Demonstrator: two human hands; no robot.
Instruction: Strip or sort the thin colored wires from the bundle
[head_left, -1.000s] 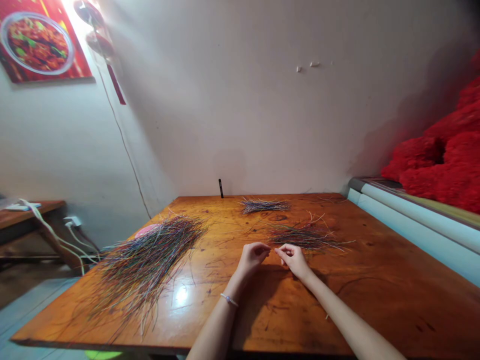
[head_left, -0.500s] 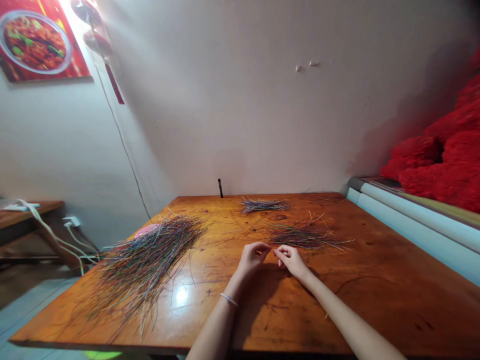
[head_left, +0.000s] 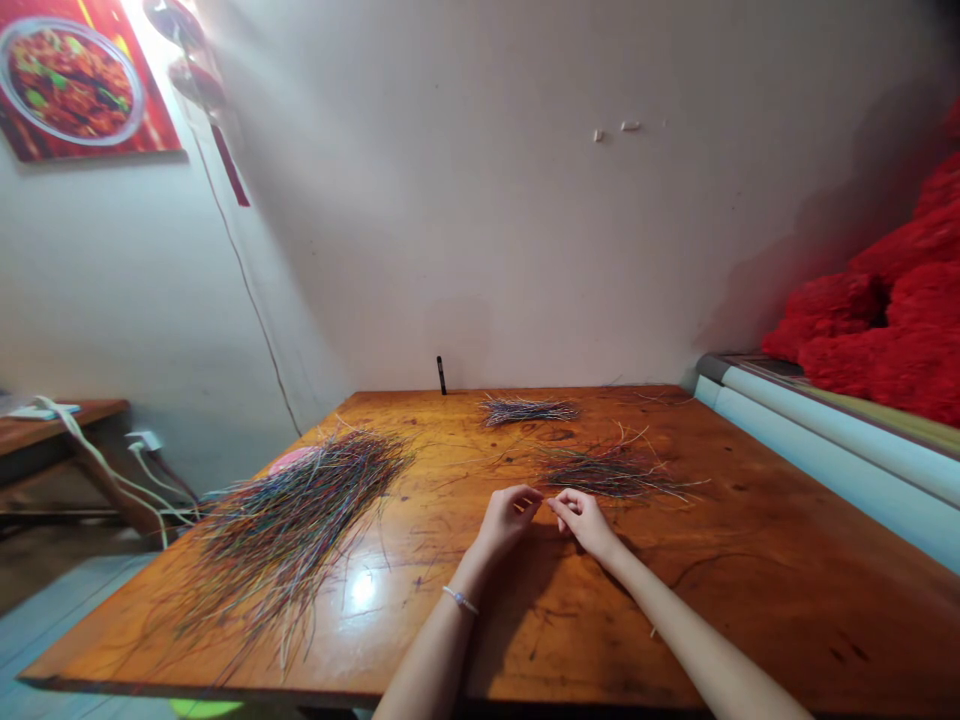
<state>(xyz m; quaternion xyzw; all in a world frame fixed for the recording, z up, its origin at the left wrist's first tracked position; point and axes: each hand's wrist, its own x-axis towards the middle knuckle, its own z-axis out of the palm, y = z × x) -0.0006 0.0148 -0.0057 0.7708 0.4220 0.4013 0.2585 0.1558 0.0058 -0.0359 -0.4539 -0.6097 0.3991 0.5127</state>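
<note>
My left hand, with a beaded bracelet at its wrist, is closed in a pinch just above the table. Facing it almost tip to tip, my right hand pinches too, thumb against forefinger. Whatever lies between the fingertips is too thin to make out. Right behind my right hand is a loose bundle of thin coloured wires. Farther back lies a smaller, neater bundle of wires. A large heap of multicoloured wires spreads over the left side.
The wooden table reaches back to the wall, where a black marker stands upright. Something pink shows beneath the large heap. Along the right edge lie long pale rolls, with a red fluffy pile above them.
Both hands keep the same pinch at nearly the same spot. The view has shifted very slightly; the wire bundles lie as before.
</note>
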